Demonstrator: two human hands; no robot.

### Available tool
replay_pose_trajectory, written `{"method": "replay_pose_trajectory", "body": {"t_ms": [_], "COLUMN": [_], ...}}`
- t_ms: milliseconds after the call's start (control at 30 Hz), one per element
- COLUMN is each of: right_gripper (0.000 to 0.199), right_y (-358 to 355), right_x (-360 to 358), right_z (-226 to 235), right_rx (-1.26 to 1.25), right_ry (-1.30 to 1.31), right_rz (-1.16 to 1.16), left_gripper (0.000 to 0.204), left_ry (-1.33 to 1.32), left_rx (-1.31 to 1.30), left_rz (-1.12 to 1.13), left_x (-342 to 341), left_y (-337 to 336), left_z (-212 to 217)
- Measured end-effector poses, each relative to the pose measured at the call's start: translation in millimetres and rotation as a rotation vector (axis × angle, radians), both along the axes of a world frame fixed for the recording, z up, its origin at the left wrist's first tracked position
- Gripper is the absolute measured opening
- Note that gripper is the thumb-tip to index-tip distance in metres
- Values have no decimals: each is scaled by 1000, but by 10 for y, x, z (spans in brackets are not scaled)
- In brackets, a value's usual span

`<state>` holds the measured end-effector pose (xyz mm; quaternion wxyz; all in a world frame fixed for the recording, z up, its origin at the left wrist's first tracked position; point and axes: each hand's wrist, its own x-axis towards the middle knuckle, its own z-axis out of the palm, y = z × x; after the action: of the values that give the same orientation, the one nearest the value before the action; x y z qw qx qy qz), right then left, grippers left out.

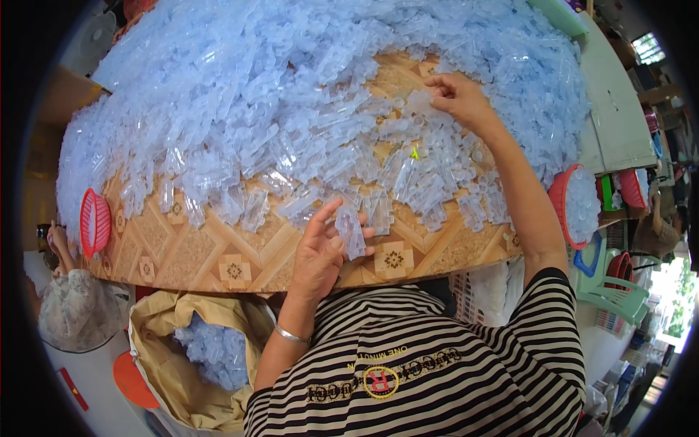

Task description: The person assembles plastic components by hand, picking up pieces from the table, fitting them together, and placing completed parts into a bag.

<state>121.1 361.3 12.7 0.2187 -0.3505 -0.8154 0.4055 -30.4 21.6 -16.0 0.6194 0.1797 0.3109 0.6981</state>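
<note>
A huge heap of clear, bluish plastic pieces [240, 87], small tube-like parts, covers most of the table [196, 255]. Near the table's front edge my left hand [318, 255], palm up, holds one clear plastic piece [351, 231] between thumb and fingers. My right hand [466, 100] reaches farther out, to the right, over a thinner spread of the pieces. Its fingers are curled at a translucent plastic piece [419, 103], which looks pinched at the thumb. Among the loose pieces between the hands lies a small yellow-green bit [415, 152].
A red basket [95, 223] stands at the table's left edge; another red basket [561, 207] with clear pieces is at the right. Below the table's left front sits a brown-lined sack [156, 328] holding more pieces. Another person [76, 306] is at the far left. A green chair [619, 291] stands right.
</note>
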Motion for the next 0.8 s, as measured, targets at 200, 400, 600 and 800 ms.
{"method": "replay_pose_trajectory", "body": {"t_ms": [200,400,600,800], "right_gripper": [24,22,23,25], "right_y": [-573,-1165,-1605,-1814], "right_x": [161,185,104,30], "right_z": [246,252,265,206], "right_rx": [-418,-600,-775,-910], "right_ry": [91,194,325,432], "right_rz": [-25,44,60,58], "left_gripper": [65,66,66,62], "left_ry": [-104,-194,-157,-47], "left_rx": [11,6,59,17], "left_rz": [-27,-39,-24,19], "left_x": [11,27,84,110], "left_y": [61,160,164,176], "left_z": [207,241,215,263]}}
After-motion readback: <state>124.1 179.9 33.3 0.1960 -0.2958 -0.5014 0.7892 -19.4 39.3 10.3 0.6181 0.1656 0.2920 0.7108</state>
